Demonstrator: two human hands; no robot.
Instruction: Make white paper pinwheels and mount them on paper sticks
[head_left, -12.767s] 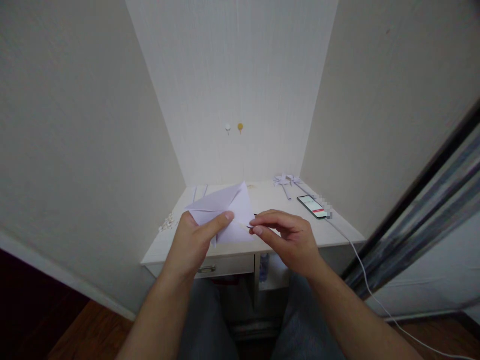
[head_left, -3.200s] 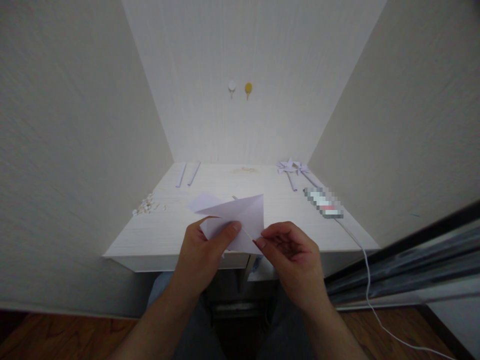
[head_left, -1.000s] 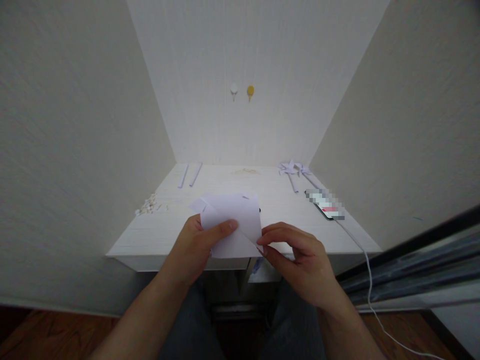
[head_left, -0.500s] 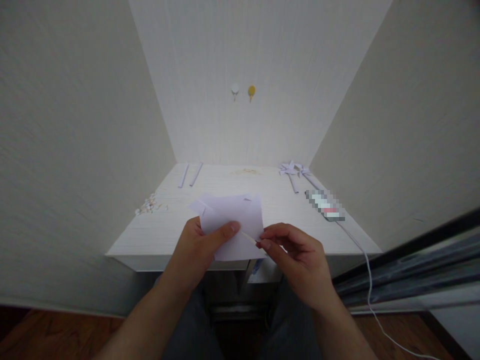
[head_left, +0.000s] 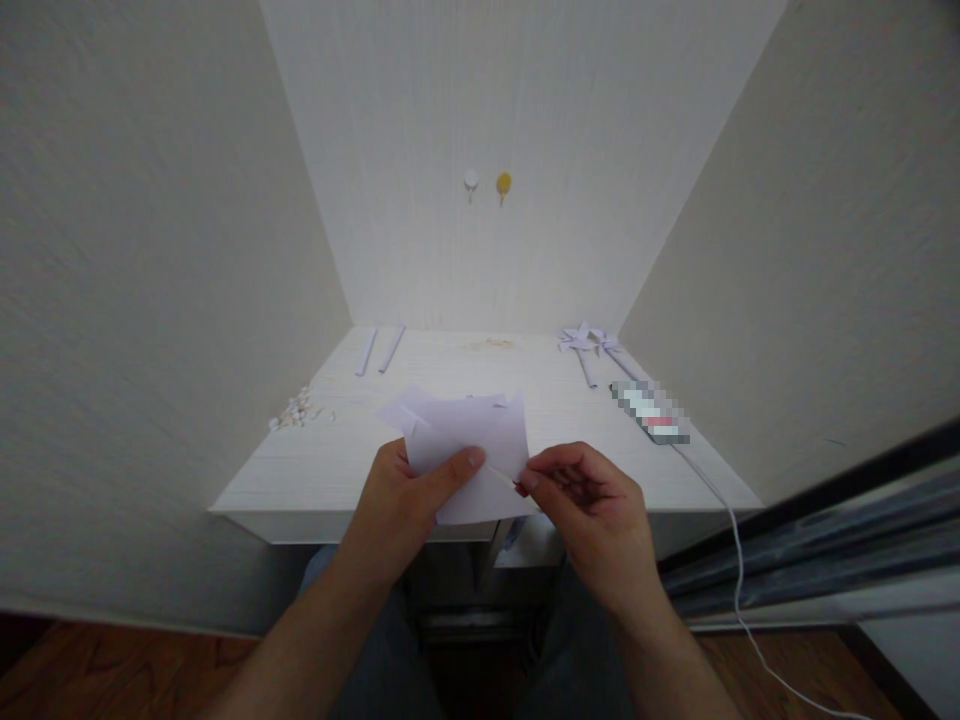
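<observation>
Holding paper [head_left: 493, 430]: my left hand [head_left: 399, 505], from its left.
Right hand [head_left: 589, 508]: at the right edge; I can't tell its grip.

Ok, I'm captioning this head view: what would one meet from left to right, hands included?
Small white pieces, left hand, paper, right hand, phone, white cable.

Gap between paper [head_left: 499, 432] and phone [head_left: 649, 412]

White paper [head_left: 491, 425], yellow hook [head_left: 503, 183]
</observation>
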